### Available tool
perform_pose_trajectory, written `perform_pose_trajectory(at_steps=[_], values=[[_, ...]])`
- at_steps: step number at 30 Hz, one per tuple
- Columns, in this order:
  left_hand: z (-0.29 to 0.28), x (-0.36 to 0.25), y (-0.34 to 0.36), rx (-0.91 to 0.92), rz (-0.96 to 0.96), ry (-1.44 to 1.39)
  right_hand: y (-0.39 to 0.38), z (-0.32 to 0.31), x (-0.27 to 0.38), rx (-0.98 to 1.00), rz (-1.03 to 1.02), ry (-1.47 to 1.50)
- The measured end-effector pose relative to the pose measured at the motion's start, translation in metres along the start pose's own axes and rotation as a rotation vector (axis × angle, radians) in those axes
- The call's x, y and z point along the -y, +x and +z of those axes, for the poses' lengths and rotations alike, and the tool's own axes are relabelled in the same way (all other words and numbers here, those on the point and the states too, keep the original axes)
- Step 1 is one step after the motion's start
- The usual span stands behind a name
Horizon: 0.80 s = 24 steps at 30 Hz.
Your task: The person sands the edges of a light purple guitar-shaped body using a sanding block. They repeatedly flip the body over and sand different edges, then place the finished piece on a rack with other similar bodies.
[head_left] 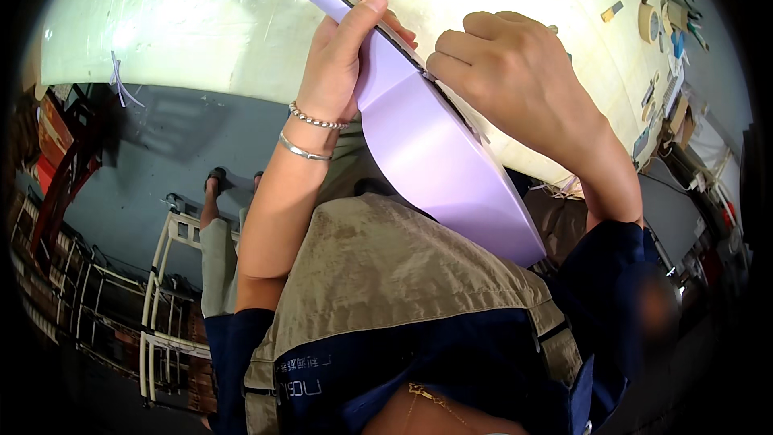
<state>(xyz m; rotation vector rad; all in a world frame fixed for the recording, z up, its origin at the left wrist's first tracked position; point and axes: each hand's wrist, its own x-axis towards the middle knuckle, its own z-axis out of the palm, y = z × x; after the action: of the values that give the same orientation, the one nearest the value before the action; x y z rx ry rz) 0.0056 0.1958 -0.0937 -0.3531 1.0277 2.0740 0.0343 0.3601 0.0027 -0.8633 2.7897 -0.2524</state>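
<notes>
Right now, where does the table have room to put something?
The table is bare on the left, between the purple panel and thin strips, and beyond the right hand, before the small yellow piece. Its right side, around the tape roll, is crowded.

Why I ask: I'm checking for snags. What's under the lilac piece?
The khaki apron shows along the curved edge of the lilac piece; whatever lies directly beneath is covered.

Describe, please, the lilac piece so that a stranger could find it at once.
Start at the big pale table, then come to its near edge, above the khaki apron. There the left hand grips the lilac piece. Unlike the thin lilac strips farther left, it is broad, with one curved side.
</notes>
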Motion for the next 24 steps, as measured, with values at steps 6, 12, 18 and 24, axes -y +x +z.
perform_pose_trajectory(at_steps=[6, 12, 18, 24], values=[[-0.002, -0.002, 0.001, 0.019, -0.038, 0.001, 0.006, 0.009, -0.003, -0.134, -0.004, 0.0], [0.001, 0.002, 0.001, -0.024, -0.001, -0.003, -0.005, -0.002, -0.003, 0.067, -0.004, 0.001], [0.001, 0.0, 0.001, -0.002, -0.019, -0.009, 0.004, 0.009, -0.005, -0.127, -0.005, 0.014], [0.0, 0.001, 0.001, -0.006, -0.017, 0.009, -0.002, 0.008, -0.004, -0.079, -0.017, 0.021]])
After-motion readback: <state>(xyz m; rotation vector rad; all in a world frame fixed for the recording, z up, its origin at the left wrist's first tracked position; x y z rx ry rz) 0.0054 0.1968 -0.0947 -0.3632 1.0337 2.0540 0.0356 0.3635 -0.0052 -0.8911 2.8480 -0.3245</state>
